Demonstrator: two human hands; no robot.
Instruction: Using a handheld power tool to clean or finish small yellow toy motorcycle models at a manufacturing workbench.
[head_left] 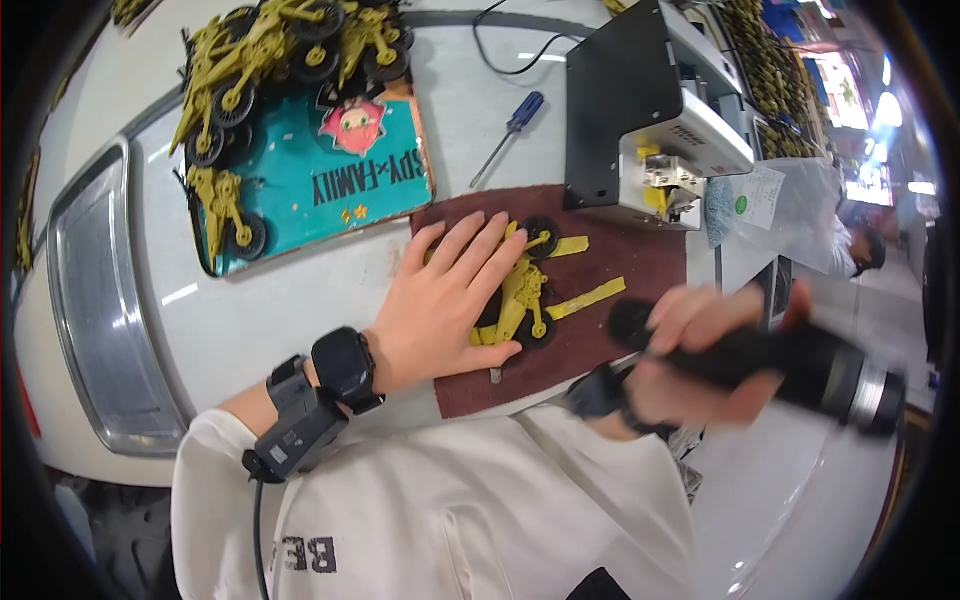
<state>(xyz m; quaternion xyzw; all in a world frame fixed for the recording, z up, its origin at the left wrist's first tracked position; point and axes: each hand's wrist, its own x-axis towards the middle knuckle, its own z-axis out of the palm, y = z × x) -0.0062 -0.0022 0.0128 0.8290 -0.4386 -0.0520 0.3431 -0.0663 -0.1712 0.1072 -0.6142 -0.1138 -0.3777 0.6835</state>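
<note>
My left hand (450,285) lies with fingers stretched out over a yellow toy motorcycle (522,290) with black wheels, covering its left part. The toy rests on its side on a dark red mat (470,395). Two yellow strips (588,297) stick out to its right on the mat. Off to the right, my right hand (690,365) is wrapped round a thick black electric screwdriver (780,360) with a silver ring near its right end. That hand and the tool are blurred by motion, and the tool is held apart from the toy.
At the back left, several more toy motorcycles (232,100) crowd a teal printed tray (285,200). A blue-handled screwdriver (512,125) lies behind the mat. The black and white screw feeder (640,120) stands at back right, beside a plastic bag (775,210). A metal tray (115,300) sits far left.
</note>
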